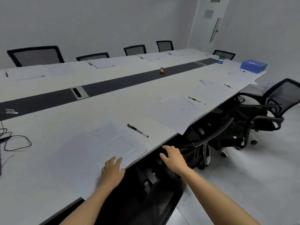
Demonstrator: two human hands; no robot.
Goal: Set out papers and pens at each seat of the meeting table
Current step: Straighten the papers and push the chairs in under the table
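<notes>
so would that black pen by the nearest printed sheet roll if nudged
Probably: the slim black pen looks round and lies free on the smooth white table. It seems light, so a slight touch would likely shift it.

The counter (pixel 53 120) is smooth and matt, with a dark matt strip (pixel 123 82) down the middle. A little lid (pixel 79 93) in the strip looks like dull grey metal. The papers (pixel 116 140) are thin white paper. The pen (pixel 137 130) looks like plastic. The chairs (pixel 287 93) have black mesh backs. The floor (pixel 259 176) is smooth and a bit shiny.
</notes>
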